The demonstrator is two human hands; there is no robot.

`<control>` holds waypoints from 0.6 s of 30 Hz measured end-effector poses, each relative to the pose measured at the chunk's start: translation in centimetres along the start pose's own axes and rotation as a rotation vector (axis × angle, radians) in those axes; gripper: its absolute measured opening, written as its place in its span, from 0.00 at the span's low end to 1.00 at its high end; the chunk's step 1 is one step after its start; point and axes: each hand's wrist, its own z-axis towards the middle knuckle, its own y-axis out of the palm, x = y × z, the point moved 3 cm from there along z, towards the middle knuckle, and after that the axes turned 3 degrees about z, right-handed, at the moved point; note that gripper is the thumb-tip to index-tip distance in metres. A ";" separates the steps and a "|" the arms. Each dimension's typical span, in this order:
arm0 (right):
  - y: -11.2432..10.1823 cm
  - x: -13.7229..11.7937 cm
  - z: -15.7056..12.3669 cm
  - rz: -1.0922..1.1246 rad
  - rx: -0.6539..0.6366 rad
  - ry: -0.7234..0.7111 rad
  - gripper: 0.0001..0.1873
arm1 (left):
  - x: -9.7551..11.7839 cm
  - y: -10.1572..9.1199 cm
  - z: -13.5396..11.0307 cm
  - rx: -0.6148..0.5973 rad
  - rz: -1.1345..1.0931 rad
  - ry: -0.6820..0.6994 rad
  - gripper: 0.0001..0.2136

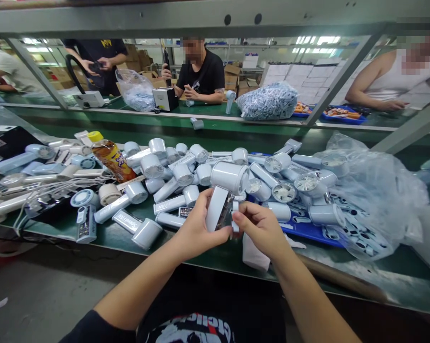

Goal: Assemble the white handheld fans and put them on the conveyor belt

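Note:
Above the bench's near edge, my left hand (193,233) is wrapped round the handle of a pale blue handheld fan (229,176), its round head pointing away from me. The handle is open along its right side, and dark electronics show inside. Between the thumb and fingers of my right hand (261,228) is a small pale blue plastic piece (235,216), right against that open side. Whether it touches the handle I cannot tell. Many similar fans (182,174) lie piled just beyond both hands.
A drink bottle (111,155) leans among the fans at left, near white cables (68,183). At right, a clear bag (375,200) of small blue parts lies by a blue tray (311,231). Metal posts (346,76) frame the bench. A co-worker (204,71) sits across it.

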 end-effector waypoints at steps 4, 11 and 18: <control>-0.1 -0.9 -0.1 -0.050 0.010 -0.016 0.17 | 0.2 0.3 -0.2 -0.036 0.077 0.080 0.34; 0.2 0.1 0.4 0.024 0.126 -0.066 0.18 | -0.6 0.9 -0.3 0.130 0.195 0.080 0.33; -0.1 1.4 0.5 0.145 0.274 -0.223 0.23 | -0.3 1.0 0.5 0.104 0.134 0.117 0.29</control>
